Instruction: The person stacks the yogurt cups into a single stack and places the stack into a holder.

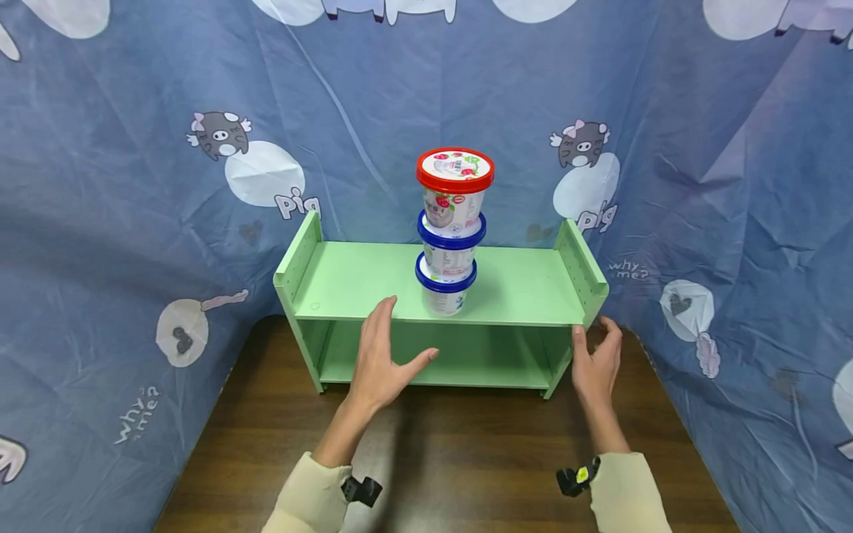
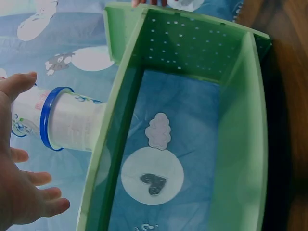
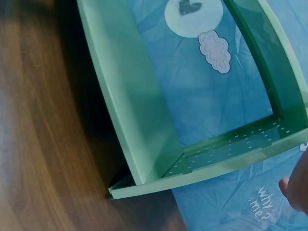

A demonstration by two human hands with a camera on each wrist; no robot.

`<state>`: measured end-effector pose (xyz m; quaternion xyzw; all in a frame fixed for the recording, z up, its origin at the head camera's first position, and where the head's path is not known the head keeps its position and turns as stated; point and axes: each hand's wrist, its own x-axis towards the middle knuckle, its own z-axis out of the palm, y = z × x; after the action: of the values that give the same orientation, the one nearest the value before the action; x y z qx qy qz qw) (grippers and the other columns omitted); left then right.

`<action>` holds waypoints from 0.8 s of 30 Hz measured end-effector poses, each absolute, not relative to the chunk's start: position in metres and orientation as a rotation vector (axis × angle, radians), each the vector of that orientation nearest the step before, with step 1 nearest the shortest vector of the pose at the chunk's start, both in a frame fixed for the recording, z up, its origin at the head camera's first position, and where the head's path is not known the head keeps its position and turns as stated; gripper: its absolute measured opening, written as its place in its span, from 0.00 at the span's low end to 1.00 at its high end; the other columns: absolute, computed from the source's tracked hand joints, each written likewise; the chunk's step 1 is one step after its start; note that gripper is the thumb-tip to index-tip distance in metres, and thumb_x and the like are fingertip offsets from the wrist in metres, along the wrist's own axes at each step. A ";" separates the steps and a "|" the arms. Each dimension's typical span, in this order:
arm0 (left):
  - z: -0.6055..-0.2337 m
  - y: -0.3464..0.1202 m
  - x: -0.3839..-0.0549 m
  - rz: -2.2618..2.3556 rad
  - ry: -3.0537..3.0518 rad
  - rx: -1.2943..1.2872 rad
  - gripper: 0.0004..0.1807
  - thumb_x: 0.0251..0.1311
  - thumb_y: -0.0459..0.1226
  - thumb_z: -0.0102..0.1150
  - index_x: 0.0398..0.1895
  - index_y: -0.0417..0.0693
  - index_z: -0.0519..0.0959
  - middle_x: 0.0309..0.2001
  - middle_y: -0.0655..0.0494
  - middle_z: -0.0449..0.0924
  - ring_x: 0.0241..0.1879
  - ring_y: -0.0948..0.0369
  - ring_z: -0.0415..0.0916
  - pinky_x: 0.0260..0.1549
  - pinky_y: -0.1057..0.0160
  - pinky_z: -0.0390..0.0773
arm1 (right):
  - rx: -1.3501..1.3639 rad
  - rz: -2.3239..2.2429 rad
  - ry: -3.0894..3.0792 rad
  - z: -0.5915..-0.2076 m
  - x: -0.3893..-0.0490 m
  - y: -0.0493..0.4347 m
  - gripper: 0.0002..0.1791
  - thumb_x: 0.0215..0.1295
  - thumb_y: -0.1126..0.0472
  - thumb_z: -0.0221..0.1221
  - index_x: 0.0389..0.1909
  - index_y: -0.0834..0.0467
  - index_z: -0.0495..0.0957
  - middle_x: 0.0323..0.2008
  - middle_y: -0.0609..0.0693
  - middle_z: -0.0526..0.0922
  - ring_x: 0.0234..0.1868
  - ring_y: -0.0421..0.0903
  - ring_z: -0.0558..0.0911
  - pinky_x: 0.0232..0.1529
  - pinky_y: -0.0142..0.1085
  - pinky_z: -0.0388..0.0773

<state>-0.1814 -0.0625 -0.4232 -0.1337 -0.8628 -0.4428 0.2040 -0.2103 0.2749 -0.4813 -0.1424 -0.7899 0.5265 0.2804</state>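
Observation:
Three white lidded tubs stand stacked on the upper board of a green shelf. The top tub has a red lid and strawberry pictures; the middle tub and the bottom tub have blue lids. My left hand is held in front of the shelf, left of the stack, thumb spread from the fingers and nothing held. In the left wrist view, a tub appears beyond that hand. My right hand is at the shelf's front right corner, thumb tip right at its edge, fingers loosely bent outside the side panel.
Below the upper board is a lower board. The shelf stands on a brown wood-look floor. Blue cloth with pig prints hangs behind and on both sides.

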 end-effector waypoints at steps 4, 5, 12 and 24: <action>-0.434 -0.065 -0.173 -1.146 -2.367 -0.410 0.53 0.50 0.52 0.71 0.75 0.39 0.59 0.72 0.33 0.62 0.72 0.39 0.59 0.68 0.34 0.64 | -0.287 1.295 -2.131 -0.487 -0.201 0.271 0.33 0.71 0.54 0.58 0.69 0.66 0.59 0.72 0.66 0.61 0.74 0.63 0.60 0.74 0.57 0.56; -0.437 -0.066 -0.171 -1.111 -2.362 -0.415 0.52 0.50 0.54 0.71 0.74 0.39 0.60 0.72 0.33 0.62 0.72 0.38 0.60 0.67 0.34 0.64 | -0.260 1.260 -2.138 -0.489 -0.198 0.270 0.33 0.70 0.56 0.59 0.68 0.67 0.60 0.71 0.67 0.61 0.74 0.63 0.60 0.75 0.57 0.55; -0.458 -0.072 -0.159 -0.846 -2.399 -0.385 0.50 0.60 0.67 0.55 0.74 0.41 0.61 0.74 0.32 0.60 0.72 0.34 0.59 0.66 0.31 0.64 | -0.085 1.008 -2.266 -0.501 -0.178 0.256 0.34 0.67 0.55 0.62 0.66 0.69 0.63 0.72 0.68 0.62 0.71 0.68 0.62 0.67 0.64 0.59; -0.485 -0.081 -0.149 -0.667 -2.449 -0.337 0.48 0.64 0.68 0.49 0.73 0.41 0.63 0.74 0.32 0.59 0.71 0.33 0.60 0.64 0.31 0.65 | 0.134 0.713 -2.384 -0.523 -0.158 0.235 0.37 0.60 0.55 0.67 0.65 0.68 0.66 0.70 0.68 0.64 0.68 0.67 0.67 0.62 0.66 0.63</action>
<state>-0.1490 -0.0810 -0.4852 -0.1260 -0.9164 -0.2496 0.2866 -0.1582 0.2352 -0.5226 0.0510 -0.9067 0.2711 0.3191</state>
